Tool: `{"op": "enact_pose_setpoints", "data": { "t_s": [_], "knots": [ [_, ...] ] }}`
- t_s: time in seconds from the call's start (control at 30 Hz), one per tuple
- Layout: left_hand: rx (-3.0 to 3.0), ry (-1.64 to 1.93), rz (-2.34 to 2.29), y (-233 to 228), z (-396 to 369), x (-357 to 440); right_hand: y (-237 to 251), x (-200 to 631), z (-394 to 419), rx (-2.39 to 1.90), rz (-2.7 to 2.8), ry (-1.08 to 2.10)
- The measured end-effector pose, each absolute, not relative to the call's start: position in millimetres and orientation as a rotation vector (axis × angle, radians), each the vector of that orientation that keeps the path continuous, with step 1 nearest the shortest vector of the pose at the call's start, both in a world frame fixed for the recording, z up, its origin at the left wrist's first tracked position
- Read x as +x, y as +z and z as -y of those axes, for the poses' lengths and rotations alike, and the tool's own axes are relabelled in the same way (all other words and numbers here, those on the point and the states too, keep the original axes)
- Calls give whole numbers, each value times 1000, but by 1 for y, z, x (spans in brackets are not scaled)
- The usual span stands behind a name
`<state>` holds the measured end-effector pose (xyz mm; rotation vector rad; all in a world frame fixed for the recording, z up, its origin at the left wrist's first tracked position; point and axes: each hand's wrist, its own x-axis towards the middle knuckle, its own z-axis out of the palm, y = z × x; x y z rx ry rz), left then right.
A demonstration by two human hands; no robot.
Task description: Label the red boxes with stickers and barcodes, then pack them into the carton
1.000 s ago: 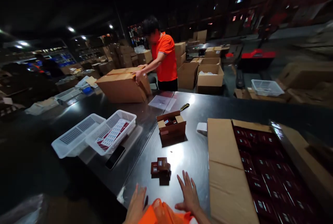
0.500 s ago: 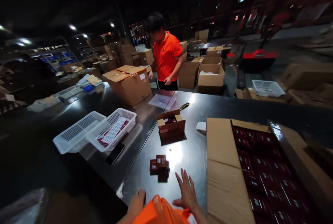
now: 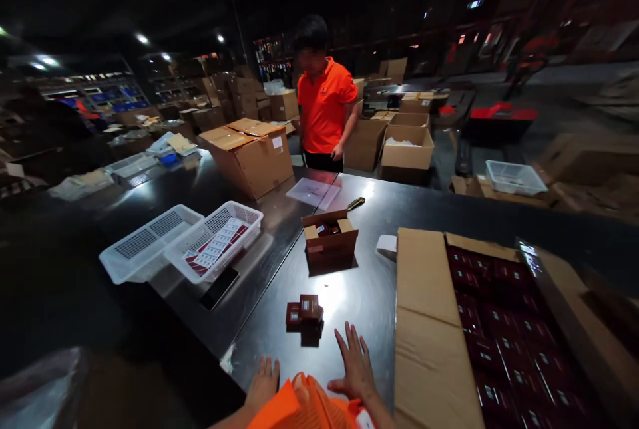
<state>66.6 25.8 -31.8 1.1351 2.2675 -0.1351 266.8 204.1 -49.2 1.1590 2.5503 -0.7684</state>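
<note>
Dark steel is gleaming under the warehouse lamps as a worker in an orange sleeve is resting both palms on the table [image 3: 349, 283]. The right hand [image 3: 355, 366] is lying flat with fingers spread apart, gripping nothing; the left hand [image 3: 263, 382] is lying at the table's near edge, its fingers loosely together and likewise empty. Just beyond the right hand's fingertips, a small stack of maroon boxes [image 3: 303, 311] is sitting apart from both hands, the upper ones perched unevenly on the lower. A careless reach could be knocking that stack over, and it looks light enough to be sliding on the slick steel.

To the right, a large carton [image 3: 434, 336] is lying open, its near flap folded out flat beside the right wrist and rows of the same maroon boxes packed inside; an elbow catching that flap could be dragging the carton. Farther off, a small open carton [image 3: 329, 239] is standing mid-table, with a phone [image 3: 218, 288] lying beside two white baskets [image 3: 212, 246] near the seam between tables, where a shifted basket could be pushing it. Across the table a co-worker in an orange shirt [image 3: 324, 106] is standing by a big closed carton [image 3: 252, 156].
</note>
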Motion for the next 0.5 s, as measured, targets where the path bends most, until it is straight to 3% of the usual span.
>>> {"op": "enact_pose_setpoints", "data": {
  "t_s": [0.17,0.37,0.5],
  "knots": [
    [1075,-233,-2236,-29,-28,67,-53,264,-202,1175,-2555,-794],
    [997,-132,-2253,-20,-28,69,-24,275,-234,1456,-2503,-1500],
    [966,-61,-2260,-20,-27,73,27,334,-265,1562,-2685,-1412]
  ]
}}
